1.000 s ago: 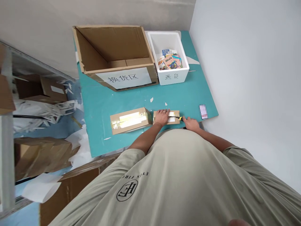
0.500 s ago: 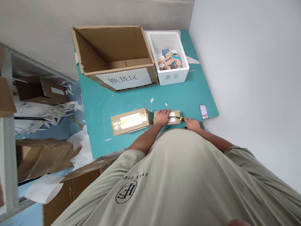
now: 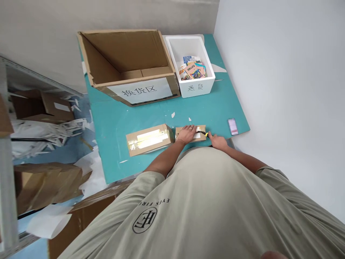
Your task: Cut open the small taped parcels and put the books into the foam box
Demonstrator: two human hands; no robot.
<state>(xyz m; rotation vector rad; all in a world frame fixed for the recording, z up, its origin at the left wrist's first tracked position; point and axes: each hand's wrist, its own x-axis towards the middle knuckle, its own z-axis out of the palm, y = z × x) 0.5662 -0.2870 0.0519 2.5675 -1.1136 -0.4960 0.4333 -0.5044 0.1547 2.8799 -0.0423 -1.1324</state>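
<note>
A small cardboard box point(image 3: 202, 128) with a white label lies near the table's front edge. My left hand point(image 3: 187, 134) rests flat on its top, fingers stretched out, holding the box down. From the right, my right hand point(image 3: 219, 141) is closed around the handle of a black-and-yellow utility knife point(image 3: 207, 135). Its thin dark blade reaches left over the label towards my left fingertips; whether it cuts in, I cannot tell. Just left of the small box is a longer taped cardboard box point(image 3: 149, 139) with shiny tape over a white label.
On the teal table point(image 3: 113, 118), a large open carton point(image 3: 172, 88) stands at the back beside a white foam box point(image 3: 198, 88) holding several booklets point(image 3: 194, 70). A phone-like object point(image 3: 233, 126) lies at the right edge. Cartons and paper scraps fill the left side.
The knife and my right hand have shifted slightly, and the blade now slants more. My left hand stays on the small box. The whole view has moved a little.
</note>
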